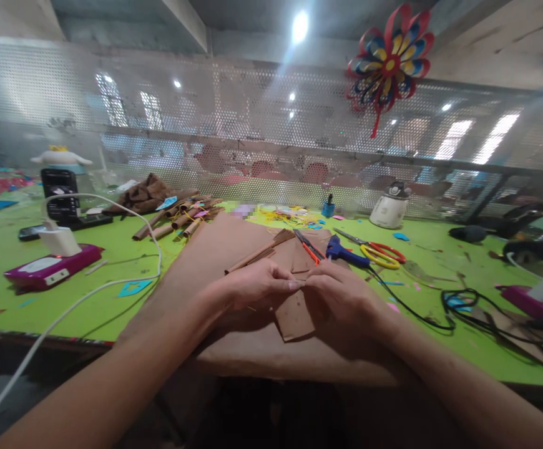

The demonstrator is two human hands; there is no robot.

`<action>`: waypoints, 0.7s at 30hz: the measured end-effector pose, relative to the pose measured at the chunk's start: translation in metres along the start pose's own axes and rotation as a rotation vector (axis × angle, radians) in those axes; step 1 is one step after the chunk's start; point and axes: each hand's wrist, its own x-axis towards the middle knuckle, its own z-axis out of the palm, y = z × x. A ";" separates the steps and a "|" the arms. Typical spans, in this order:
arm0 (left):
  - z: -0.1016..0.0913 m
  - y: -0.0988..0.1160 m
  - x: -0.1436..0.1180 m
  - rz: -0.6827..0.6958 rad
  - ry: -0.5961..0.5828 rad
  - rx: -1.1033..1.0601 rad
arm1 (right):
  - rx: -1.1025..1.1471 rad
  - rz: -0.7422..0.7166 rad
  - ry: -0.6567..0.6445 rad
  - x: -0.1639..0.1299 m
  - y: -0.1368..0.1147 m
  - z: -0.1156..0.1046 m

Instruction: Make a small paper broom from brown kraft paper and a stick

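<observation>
My left hand [253,288] and my right hand [341,298] meet over a large brown paper sheet [215,249] on the green table [0,262]. Both pinch a small brown paper piece [294,315] between their fingertips; its lower part hangs below the hands. Thin brown paper strips [257,254] lie just beyond my left hand. A red-handled cutter [309,247] and a blue glue gun [345,252] lie just past my right hand.
Yellow-and-red scissors [378,251] lie right of the glue gun. Rolled brown paper tubes [178,218] sit at back left. A white cable [88,293], a pink box [51,268], black cords [468,305], a white pot [389,209] and a paper pinwheel [388,62] are around.
</observation>
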 end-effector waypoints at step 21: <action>0.001 -0.003 0.007 0.110 0.127 0.233 | 0.830 0.666 -0.073 0.010 0.003 -0.005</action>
